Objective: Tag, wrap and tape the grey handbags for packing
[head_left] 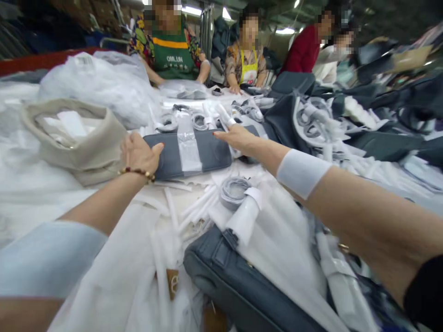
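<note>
A dark blue-grey handbag (214,150) lies across the middle of the worktable, with a clear plastic wrap (188,150) around its centre. My left hand (139,154), wearing a beaded bracelet, grips the bag's left end, thumb over the near face. From the other side my right hand (237,138) holds the right end, its thumb along the top; some fingers are hidden. Just left of my left hand stands an open beige bag (86,152) with white paper inside. Nearer to me are a coiled wrapped strap (234,192) and another dark bag (242,281).
Clear plastic bags (93,85) heap up at the left. Dark bags and white-wrapped straps (316,117) pile up on the right. White strips (194,210) lie scattered in front. Across the table, a person in a green apron (173,55) and several others stand.
</note>
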`<state>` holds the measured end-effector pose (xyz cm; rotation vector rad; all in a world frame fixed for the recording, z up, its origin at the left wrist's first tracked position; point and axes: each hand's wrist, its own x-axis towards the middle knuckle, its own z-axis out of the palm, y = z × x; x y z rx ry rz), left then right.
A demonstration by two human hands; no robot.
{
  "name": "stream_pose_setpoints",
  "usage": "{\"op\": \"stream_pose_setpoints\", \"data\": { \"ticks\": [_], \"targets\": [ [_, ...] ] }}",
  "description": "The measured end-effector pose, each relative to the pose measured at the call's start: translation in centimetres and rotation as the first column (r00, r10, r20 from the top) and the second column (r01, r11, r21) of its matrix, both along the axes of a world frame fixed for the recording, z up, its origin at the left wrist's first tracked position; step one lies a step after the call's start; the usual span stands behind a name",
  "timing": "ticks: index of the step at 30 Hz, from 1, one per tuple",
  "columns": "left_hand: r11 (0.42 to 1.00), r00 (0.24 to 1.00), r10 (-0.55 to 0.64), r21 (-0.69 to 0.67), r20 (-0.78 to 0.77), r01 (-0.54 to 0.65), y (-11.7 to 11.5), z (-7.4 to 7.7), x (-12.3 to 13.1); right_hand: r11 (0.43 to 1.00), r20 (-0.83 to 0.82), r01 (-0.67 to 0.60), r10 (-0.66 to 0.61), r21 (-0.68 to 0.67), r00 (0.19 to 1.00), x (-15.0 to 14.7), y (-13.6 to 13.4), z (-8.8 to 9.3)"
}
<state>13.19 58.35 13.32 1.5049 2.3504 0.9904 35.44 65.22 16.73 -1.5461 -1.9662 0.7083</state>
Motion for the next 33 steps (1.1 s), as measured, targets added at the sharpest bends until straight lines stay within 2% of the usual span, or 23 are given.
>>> {"op": "stream_pose_setpoints", "data": {
  "ticks": [2,3,5,6,8,9,10,12,13,14,15,18,19,20,23,26,29,31,33],
  "targets": [
    [0.991,0.991,-0.133,-0.009,0.018,0.133,-3.5,1.0,1.5,0.996,0.062,0.003,-0.009,0.091,0.998,3.2,-3.7,3.4],
    [0.969,0.964,-0.217,-0.085,0.153,0.231,-5.2,1.2,2.2,0.991,0.081,0.028,-0.039,0.131,0.996,5.2,-6.1,4.7],
    [0.912,0.877,-0.277,-0.182,0.393,0.369,-8.3,1.5,3.3,0.991,-0.005,0.125,-0.125,-0.041,0.992,9.4,-12.0,6.4],
    [0.87,0.771,-0.257,-0.209,0.583,0.447,-9.5,1.5,3.8,0.971,-0.1,0.185,-0.201,-0.154,0.974,11.3,-15.3,6.6],
    [0.814,0.63,-0.206,-0.226,0.749,0.535,-11.0,1.7,4.8,0.908,-0.22,0.234,-0.322,-0.348,0.921,14.3,-22.2,5.8],
    [0.791,0.586,-0.184,-0.235,0.789,0.565,-11.4,1.9,5.4,0.868,-0.252,0.252,-0.383,-0.428,0.889,15.2,-25.5,5.0],
    [0.774,0.574,-0.172,-0.25,0.8,0.581,-11.5,2.2,6.0,0.813,-0.29,0.282,-0.471,-0.51,0.833,15.8,-28.4,4.0],
    [0.742,0.556,-0.108,-0.305,0.824,0.597,-11.2,2.7,7.5,0.647,-0.318,0.355,-0.689,-0.675,0.651,16.0,-32.8,1.9],
    [0.725,0.536,-0.053,-0.337,0.843,0.601,-11.0,2.9,8.3,0.585,-0.35,0.323,-0.753,-0.744,0.557,15.7,-34.1,0.9],
    [0.708,0.497,0.009,-0.356,0.868,0.61,-10.7,3.0,9.0,0.546,-0.38,0.296,-0.799,-0.784,0.467,15.4,-34.9,0.0],
    [0.691,0.433,0.07,-0.357,0.899,0.629,-10.5,3.1,9.7,0.533,-0.419,0.245,-0.818,-0.81,0.393,15.0,-35.3,-0.6],
    [0.643,0.194,0.208,-0.283,0.959,0.711,-10.0,2.9,11.2,0.551,-0.517,0.093,-0.82,-0.829,0.243,14.2,-34.9,-1.7],
    [0.62,0.151,0.244,-0.274,0.958,0.735,-9.9,2.7,11.4,0.55,-0.529,0.061,-0.824,-0.833,0.203,14.0,-34.7,-2.0],
    [0.593,0.144,0.277,-0.287,0.95,0.752,-9.9,2.6,11.6,0.542,-0.53,0.044,-0.833,-0.839,0.162,13.9,-34.5,-2.2],
    [0.532,0.228,0.353,-0.395,0.907,0.749,-9.7,2.5,11.6,0.519,-0.518,0.039,-0.855,-0.854,0.027,13.6,-34.5,-3.4],
    [0.541,0.276,0.377,-0.452,0.884,0.71,-9.6,2.7,11.6,0.484,-0.481,-0.006,-0.872,-0.875,-0.094,13.1,-34.7,-4.8],
    [0.539,0.286,0.381,-0.462,0.879,0.705,-9.5,2.9,11.8,0.433,-0.414,-0.106,-0.896,-0.895,-0.163,12.6,-34.4,-5.3],
    [0.52,0.285,0.391,-0.466,0.875,0.716,-9.5,2.7,11.8,0.46,-0.431,-0.152,-0.882,-0.875,-0.19,12.4,-33.9,-4.9],
    [0.507,0.275,0.392,-0.456,0.878,0.732,-9.4,2.5,11.6,0.488,-0.46,-0.142,-0.867,-0.861,-0.191,12.2,-33.4,-4.1]
  ]
}}
